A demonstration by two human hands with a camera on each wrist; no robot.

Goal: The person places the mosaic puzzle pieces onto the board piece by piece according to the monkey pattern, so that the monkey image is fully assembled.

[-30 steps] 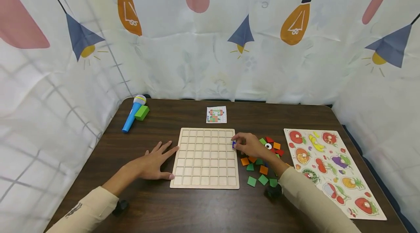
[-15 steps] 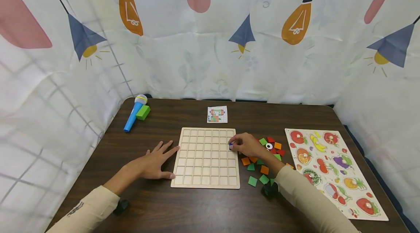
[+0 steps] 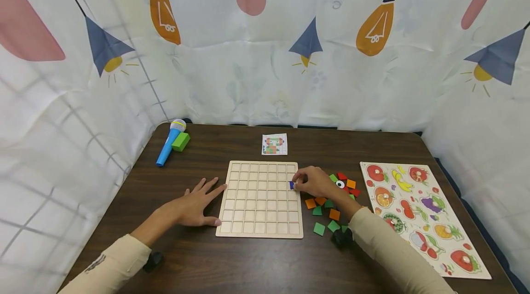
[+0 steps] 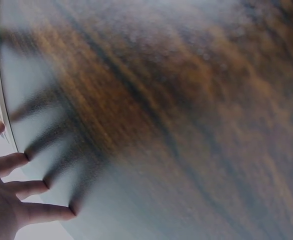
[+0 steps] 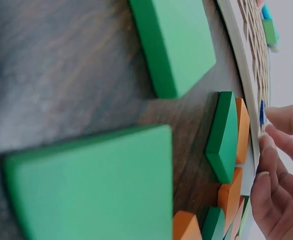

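A pale wooden grid board (image 3: 258,202) lies flat on the dark table. My left hand (image 3: 192,206) has its fingers spread, with the index fingertip and thumb right at the board's left edge. At the right column, my right hand (image 3: 315,183) pinches a small blue tile (image 3: 291,185) with thumb and index finger over an upper cell. In the right wrist view, the blue tile (image 5: 262,112) shows low at the board, and the fingertips meet its edge. The left wrist view has the spread fingers of the left hand (image 4: 6,200) on the table beside the board.
Several loose tiles, such as a green tile (image 3: 319,228) and an orange tile (image 3: 334,214), lie right of the board. A pattern card (image 3: 274,144) is behind it. A fruit puzzle board (image 3: 414,239) sits far right; a blue microphone (image 3: 166,147) and green block (image 3: 180,142) back left.
The right hand moved a little left with the blue tile, onto the board's right column, then shifted slightly right, baring more of the tile. The left hand stays at the left edge.
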